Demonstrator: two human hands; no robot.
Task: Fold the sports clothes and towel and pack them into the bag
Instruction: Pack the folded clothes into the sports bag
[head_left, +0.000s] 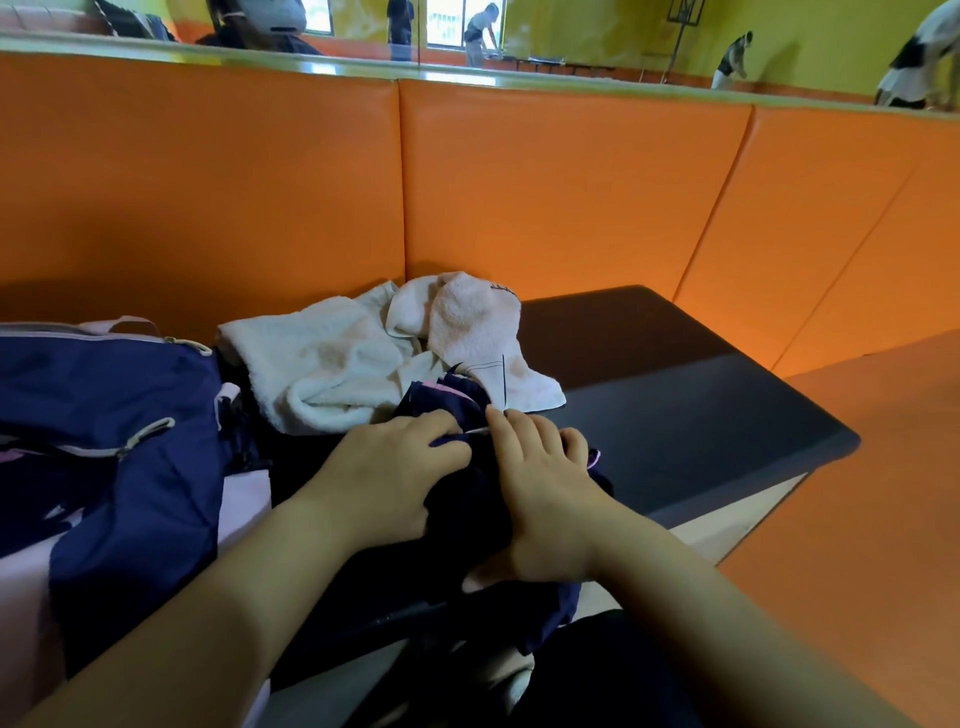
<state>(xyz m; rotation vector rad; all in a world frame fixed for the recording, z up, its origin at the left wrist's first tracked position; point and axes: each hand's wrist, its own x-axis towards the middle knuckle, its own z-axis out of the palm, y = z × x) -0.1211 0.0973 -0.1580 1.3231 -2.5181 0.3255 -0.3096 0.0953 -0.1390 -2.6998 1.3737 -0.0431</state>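
The left hand (384, 478) has its fingers curled into the navy garment (467, 514), bunching the fabric, and the right hand (545, 499) lies just beside it on the same garment, fingers laid over the top and thumb tucked against the near fold, so both grip the cloth. The garment, dark with pink trim, sits on the dark counter (685, 410) and spills over its near edge. Just behind the garment, touching it, lies a crumpled white and pink towel (358, 364). Left of the garment stands the navy and pink bag (109, 410). Beyond the garment rises an orange padded wall (519, 182).
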